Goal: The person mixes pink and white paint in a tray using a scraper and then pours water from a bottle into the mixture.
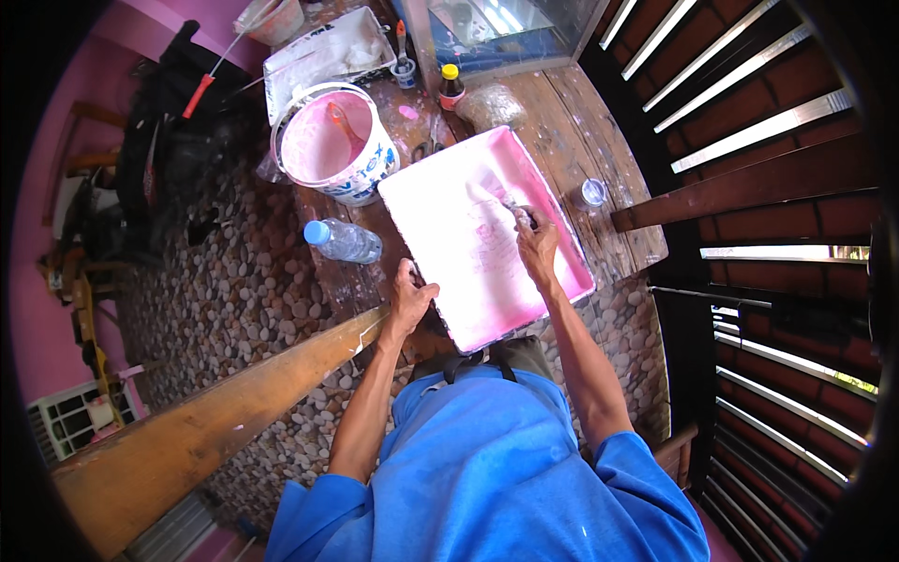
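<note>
My right hand (pixel 536 244) grips a paintbrush (pixel 496 190) over the pink-walled tray (pixel 582 269), its bristles in the pale pink-white paint. My left hand (pixel 409 298) holds the tray's lower left edge. The tray rests slightly tilted on a worn wooden table (pixel 618 244) above my lap. Left of it lies a clear bottle with a blue cap (pixel 342 242); right of it stands a small plastic cup (pixel 590 193).
A white bucket (pixel 361 183) with a pink inside and a brush, another tray (pixel 328 56), a yellow-capped bottle (pixel 451 94) and a glass case (pixel 501 37) stand behind. A wooden beam (pixel 215 405) runs at left; dark slats (pixel 768 131) line the right.
</note>
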Motion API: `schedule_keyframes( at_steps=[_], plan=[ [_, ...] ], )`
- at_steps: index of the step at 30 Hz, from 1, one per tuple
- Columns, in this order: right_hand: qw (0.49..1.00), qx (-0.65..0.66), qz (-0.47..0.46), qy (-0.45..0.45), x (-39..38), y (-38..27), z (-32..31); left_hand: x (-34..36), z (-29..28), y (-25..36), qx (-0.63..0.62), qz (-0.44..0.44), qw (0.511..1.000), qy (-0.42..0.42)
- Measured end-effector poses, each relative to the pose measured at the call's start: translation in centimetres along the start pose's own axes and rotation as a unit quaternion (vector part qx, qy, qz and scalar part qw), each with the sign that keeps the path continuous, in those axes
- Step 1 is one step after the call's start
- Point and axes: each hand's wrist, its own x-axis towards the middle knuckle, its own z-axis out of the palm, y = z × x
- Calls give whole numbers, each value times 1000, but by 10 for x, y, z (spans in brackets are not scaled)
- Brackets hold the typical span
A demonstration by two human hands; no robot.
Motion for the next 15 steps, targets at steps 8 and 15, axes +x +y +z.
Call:
schedule_keyframes(
  at_steps=[8,15],
  plan=[
    [999,-33,-13,-2,11,4,10,-7,4,10,-98,-46,994,8],
    [994,-77,-7,79,8,1,-1,-10,7,22,-124,-209,969,38]
  ],
)
